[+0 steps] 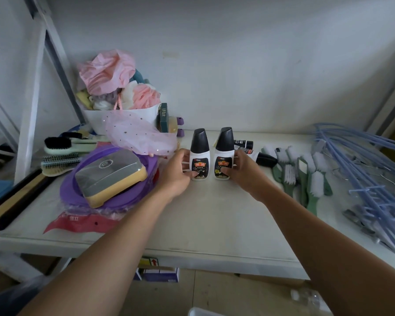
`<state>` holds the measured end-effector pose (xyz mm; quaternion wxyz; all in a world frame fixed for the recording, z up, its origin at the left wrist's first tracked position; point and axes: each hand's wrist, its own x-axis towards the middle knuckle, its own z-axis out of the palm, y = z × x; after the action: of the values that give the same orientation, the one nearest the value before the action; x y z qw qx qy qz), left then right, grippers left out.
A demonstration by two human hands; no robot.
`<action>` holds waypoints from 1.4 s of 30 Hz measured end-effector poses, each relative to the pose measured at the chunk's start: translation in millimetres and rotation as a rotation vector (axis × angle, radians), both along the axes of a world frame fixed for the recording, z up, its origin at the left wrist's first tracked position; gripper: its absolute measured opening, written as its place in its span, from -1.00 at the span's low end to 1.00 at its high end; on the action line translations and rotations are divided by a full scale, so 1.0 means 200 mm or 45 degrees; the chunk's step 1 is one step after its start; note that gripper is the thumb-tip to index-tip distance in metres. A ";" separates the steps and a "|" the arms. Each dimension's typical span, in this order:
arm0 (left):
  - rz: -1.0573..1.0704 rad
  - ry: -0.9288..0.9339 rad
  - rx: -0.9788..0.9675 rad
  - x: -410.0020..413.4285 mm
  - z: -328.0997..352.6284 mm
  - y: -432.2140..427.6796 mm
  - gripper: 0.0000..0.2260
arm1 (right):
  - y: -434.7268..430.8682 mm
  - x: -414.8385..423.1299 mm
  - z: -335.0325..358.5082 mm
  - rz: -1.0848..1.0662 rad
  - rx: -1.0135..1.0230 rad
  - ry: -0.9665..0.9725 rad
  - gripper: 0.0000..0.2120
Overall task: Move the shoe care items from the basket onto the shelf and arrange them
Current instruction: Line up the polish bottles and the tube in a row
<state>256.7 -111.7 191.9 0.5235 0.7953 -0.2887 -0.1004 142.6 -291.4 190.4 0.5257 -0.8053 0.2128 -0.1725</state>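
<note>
Two white shoe polish bottles with black caps stand upright side by side on the white shelf (210,215). My left hand (177,173) grips the left bottle (199,153) from its left side. My right hand (242,171) grips the right bottle (224,153) from its right side. Behind my right hand another such bottle (266,158) lies on its side, and a small black tube (243,144) lies further back. Several green-handled white-bristle shoe brushes (306,176) lie to the right. The basket is barely visible at the bottom edge (201,312).
On the left lie a purple lid with a grey and tan box (111,176), hair and shoe brushes (62,153), a white tub of bath puffs (121,96) and a pink net cap (144,137). Blue hangers (369,176) fill the right end. Boxes sit under the shelf.
</note>
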 end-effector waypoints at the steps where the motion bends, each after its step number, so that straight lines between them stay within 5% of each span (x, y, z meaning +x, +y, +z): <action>1: 0.015 -0.014 0.009 0.01 -0.01 -0.01 -0.55 | 0.00 0.01 0.00 -0.005 -0.007 -0.003 -0.65; 16: 0.005 0.075 -0.078 0.04 -0.03 -0.07 -0.55 | 0.01 0.09 0.00 0.013 -0.053 -0.030 -0.68; 42: -0.091 -0.049 0.209 0.02 0.05 -0.05 -0.54 | -0.02 0.05 0.01 0.026 -0.233 0.015 -0.63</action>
<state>261.7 -120.9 201.1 0.4470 0.8265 -0.3177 -0.1270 152.9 -295.9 193.0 0.4503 -0.8532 0.1910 -0.1813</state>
